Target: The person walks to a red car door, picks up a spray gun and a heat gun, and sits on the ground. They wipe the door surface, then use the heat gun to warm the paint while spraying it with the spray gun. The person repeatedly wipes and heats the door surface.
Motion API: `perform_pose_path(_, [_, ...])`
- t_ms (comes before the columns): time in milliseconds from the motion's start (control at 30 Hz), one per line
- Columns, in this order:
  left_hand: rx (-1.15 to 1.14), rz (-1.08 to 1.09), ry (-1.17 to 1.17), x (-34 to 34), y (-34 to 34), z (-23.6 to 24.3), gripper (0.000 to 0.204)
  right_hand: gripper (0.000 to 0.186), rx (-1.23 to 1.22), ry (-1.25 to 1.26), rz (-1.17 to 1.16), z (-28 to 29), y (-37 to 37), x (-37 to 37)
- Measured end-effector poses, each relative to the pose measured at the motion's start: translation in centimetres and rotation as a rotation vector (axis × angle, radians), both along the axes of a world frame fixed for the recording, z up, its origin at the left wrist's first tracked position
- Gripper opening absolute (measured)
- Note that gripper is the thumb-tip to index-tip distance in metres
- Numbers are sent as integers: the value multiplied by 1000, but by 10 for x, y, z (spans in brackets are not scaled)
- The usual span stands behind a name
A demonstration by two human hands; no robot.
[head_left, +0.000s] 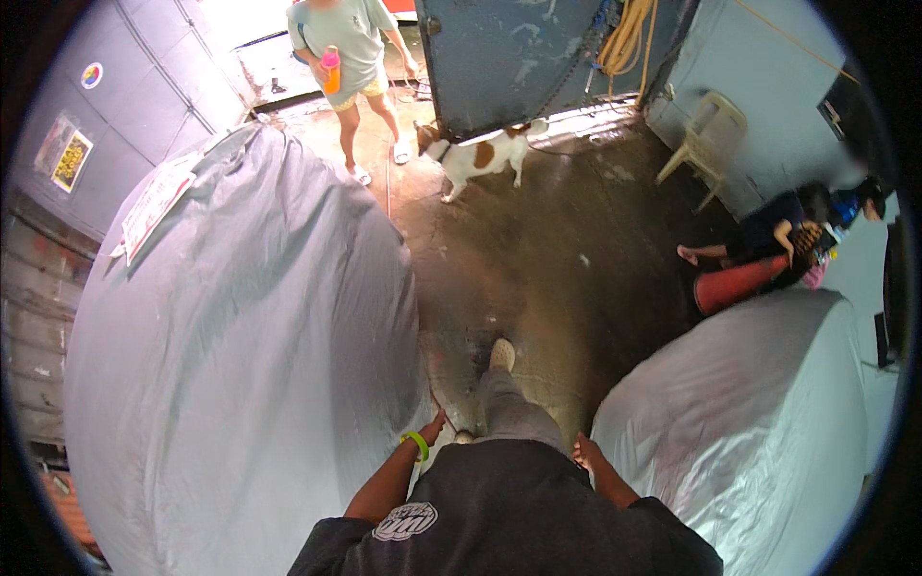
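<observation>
My left hand (435, 425), with a bright green band (415, 444) on its wrist, hangs low beside the grey cover (250, 336) on the left. A thin reddish-brown line runs close to its fingertips; whether the fingers hold it, I cannot tell. On the other side my right hand (583, 449) is down by my hip, its fingers curled in. Something small and dark shows at those fingers, too small to name. The silvery cover (730, 394) on the right bulges close to that hand. One of my feet, in a light clog (502, 354), is stepped forward on the wet-looking floor.
Ahead stands a brown-and-white dog (480, 161), next to a person (348, 58) holding an orange-and-pink bottle (331, 72). A dark metal gate (509, 67) carries a coiled yellow hose (629, 38). Toward the right are a plastic chair (706, 144), seated people (792, 221) and a red seat (740, 285).
</observation>
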State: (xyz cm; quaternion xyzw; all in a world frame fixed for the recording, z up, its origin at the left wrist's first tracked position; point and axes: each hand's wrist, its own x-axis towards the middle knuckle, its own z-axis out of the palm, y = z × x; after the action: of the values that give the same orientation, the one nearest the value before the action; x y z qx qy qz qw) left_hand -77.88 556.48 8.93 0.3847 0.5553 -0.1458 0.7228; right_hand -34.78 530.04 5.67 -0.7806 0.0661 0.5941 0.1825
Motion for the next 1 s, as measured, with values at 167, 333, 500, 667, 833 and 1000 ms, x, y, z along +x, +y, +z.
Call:
perform_pose_path(167, [75, -54, 128, 8, 78, 7, 106, 62, 38, 35, 42, 9, 105, 42])
perform_pose_path(333, [16, 365, -136, 67, 196, 61, 97, 70, 118, -32, 53, 43, 213, 101])
perform_pose_path(500, [31, 626, -106, 91, 298, 49, 98, 73, 177, 11, 122, 66, 322, 124])
perform_pose_path(667, [117, 951, -264, 164, 400, 55, 108, 75, 122, -11, 144, 57, 380, 149])
perform_pose_path(833, [80, 1015, -216, 196, 537, 53, 118, 70, 47, -34, 145, 55, 458, 168])
perform_pose_path(1000, [36, 1091, -60, 218, 694, 28, 111, 65, 107, -202, 96, 61, 544, 177])
